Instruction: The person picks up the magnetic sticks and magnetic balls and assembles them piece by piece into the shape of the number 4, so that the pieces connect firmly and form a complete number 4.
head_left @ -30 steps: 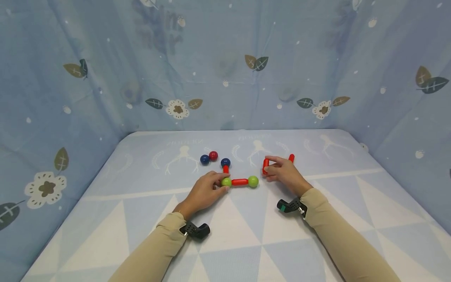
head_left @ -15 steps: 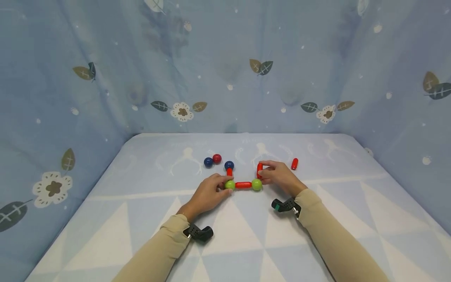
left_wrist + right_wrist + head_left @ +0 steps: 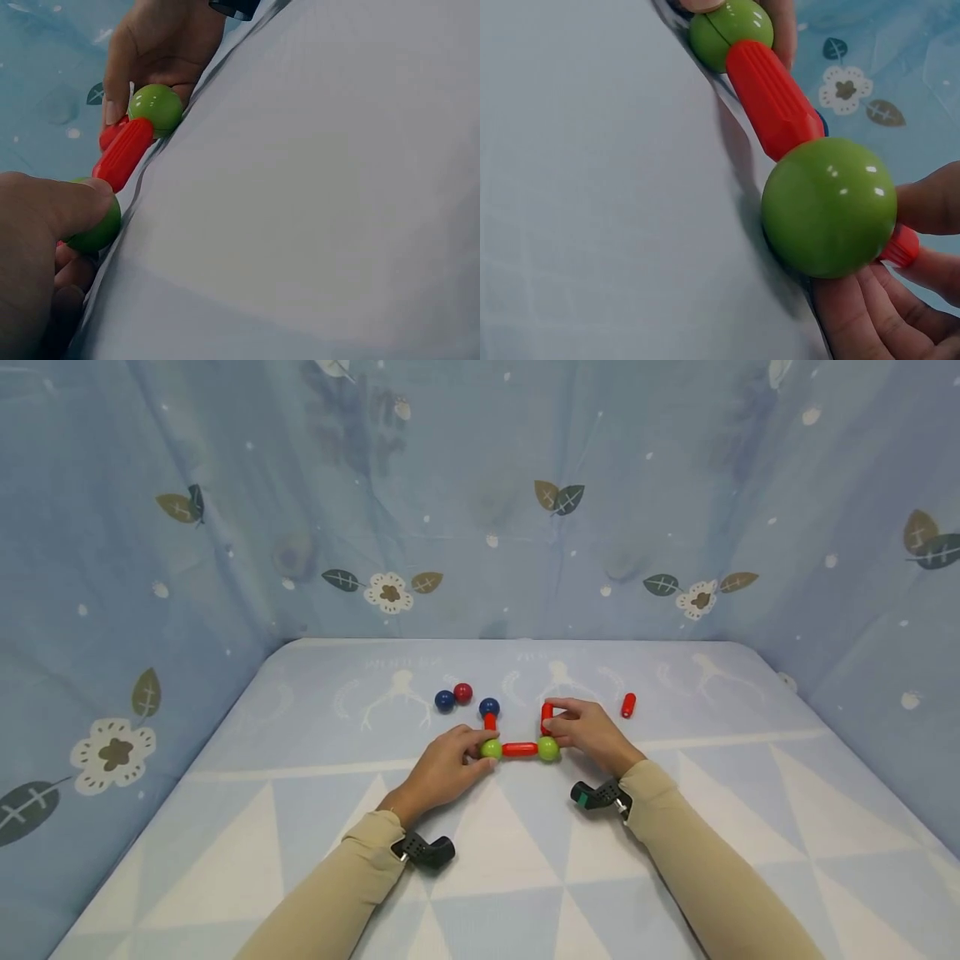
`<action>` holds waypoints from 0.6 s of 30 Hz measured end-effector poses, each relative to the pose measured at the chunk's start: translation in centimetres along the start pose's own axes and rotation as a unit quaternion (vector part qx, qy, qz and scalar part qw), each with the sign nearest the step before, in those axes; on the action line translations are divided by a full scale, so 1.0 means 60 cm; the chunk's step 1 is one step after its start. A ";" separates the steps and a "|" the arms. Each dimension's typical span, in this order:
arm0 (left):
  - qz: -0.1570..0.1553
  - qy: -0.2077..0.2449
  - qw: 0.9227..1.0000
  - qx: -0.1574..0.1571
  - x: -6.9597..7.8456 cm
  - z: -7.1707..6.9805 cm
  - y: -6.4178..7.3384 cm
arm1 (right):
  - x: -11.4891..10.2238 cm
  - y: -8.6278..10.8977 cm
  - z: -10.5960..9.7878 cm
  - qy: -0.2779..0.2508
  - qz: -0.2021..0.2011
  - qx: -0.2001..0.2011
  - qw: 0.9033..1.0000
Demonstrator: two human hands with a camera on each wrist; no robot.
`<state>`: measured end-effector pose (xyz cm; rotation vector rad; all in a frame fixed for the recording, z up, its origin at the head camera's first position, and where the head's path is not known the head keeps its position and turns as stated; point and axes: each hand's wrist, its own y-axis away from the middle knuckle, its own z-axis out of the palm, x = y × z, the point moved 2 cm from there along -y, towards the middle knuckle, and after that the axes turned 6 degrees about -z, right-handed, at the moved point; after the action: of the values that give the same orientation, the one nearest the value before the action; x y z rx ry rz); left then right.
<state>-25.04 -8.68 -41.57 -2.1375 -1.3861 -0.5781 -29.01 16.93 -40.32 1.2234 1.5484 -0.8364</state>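
On the table, a red ribbed rod (image 3: 519,749) links a left green ball (image 3: 492,749) and a right green ball (image 3: 548,748). A second red rod (image 3: 490,724) runs from the left green ball back to a blue ball (image 3: 489,707). My left hand (image 3: 438,772) holds the left green ball between thumb and fingers. My right hand (image 3: 596,737) pinches another red rod (image 3: 547,717), its near end against the back of the right green ball. In the right wrist view, that green ball (image 3: 829,206) hides most of the pinched rod (image 3: 901,246).
A loose blue ball (image 3: 445,700) and a red ball (image 3: 463,693) lie together behind my left hand. One more red rod (image 3: 628,705) lies beyond my right hand. Patterned blue cloth (image 3: 480,568) surrounds the table (image 3: 495,893) at the back and sides.
My right hand has carried its red rod leftward to the right green ball. The left hand keeps its hold on the left green ball. The head view has shifted slightly.
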 end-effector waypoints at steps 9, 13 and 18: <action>0.002 0.003 1.000 0.003 -0.001 0.002 0.000 | 0.002 0.004 0.002 0.037 -0.013 0.004 0.999; 0.002 0.004 1.000 0.005 -0.001 0.001 -0.001 | 0.002 0.004 0.003 0.041 -0.021 0.000 0.999; 0.001 0.002 1.000 0.005 -0.001 0.001 -0.001 | 0.002 0.003 0.004 0.053 -0.023 0.003 0.998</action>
<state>-25.14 -8.68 -41.64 -2.1286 -1.3809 -0.5735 -28.77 16.82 -40.50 1.2585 1.6657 -0.8164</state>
